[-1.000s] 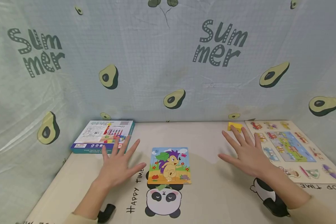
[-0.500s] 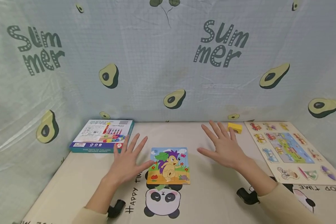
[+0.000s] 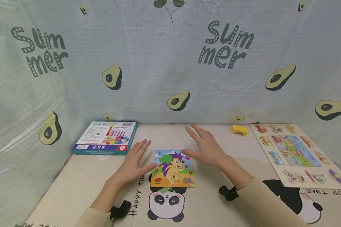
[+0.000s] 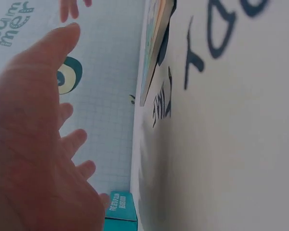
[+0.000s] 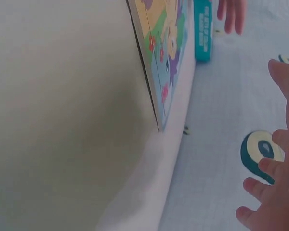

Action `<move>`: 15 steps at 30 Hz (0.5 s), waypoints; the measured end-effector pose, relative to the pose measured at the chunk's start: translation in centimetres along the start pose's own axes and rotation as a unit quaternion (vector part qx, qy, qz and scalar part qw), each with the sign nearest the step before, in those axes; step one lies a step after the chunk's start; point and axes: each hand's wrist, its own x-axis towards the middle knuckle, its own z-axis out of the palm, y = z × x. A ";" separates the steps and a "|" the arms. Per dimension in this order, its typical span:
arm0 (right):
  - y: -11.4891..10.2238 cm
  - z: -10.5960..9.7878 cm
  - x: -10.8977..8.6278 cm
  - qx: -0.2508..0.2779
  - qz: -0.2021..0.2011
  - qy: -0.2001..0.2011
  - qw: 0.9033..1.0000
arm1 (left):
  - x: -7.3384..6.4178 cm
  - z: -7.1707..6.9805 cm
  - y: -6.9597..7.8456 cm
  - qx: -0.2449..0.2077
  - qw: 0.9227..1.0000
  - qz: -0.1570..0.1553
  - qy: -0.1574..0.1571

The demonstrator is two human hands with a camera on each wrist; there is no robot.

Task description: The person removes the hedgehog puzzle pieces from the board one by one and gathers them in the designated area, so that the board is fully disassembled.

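A square hedgehog jigsaw puzzle (image 3: 172, 171) lies flat on the table, its picture whole, over a printed panda. My left hand (image 3: 133, 165) hovers just left of it, fingers spread and holding nothing. Above the puzzle's upper right corner is my right hand (image 3: 206, 146), also with spread fingers and nothing in it; its thumb overlaps that corner in the head view. In the left wrist view, the puzzle's edge (image 4: 156, 43) shows beyond the left thumb. The right wrist view shows the puzzle (image 5: 164, 57) from its side, apart from the right fingers.
A flat teal-and-white box (image 3: 105, 138) lies at the back left. At the back right sits a yellow arch block (image 3: 239, 130), beside a wooden peg puzzle board (image 3: 275, 170). An avocado-print sheet (image 3: 147, 63) stands behind the table.
Both hands have moved inward toward the hedgehog puzzle, the right one farther, leftward from near the board. The yellow block is now uncovered. The puzzle stays in place.
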 end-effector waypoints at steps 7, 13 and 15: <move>-1.2 1.7 1.5 0.034 -0.009 -0.020 0.999 | -0.1 0.3 -0.6 -0.024 0.999 0.007 -0.020; -2.0 2.9 2.3 0.056 -0.001 -0.050 0.997 | -0.2 0.4 -0.9 -0.047 0.998 -0.013 -0.034; -2.3 3.4 2.5 0.066 0.003 -0.062 0.996 | -0.2 0.3 -0.9 -0.051 0.998 -0.019 -0.037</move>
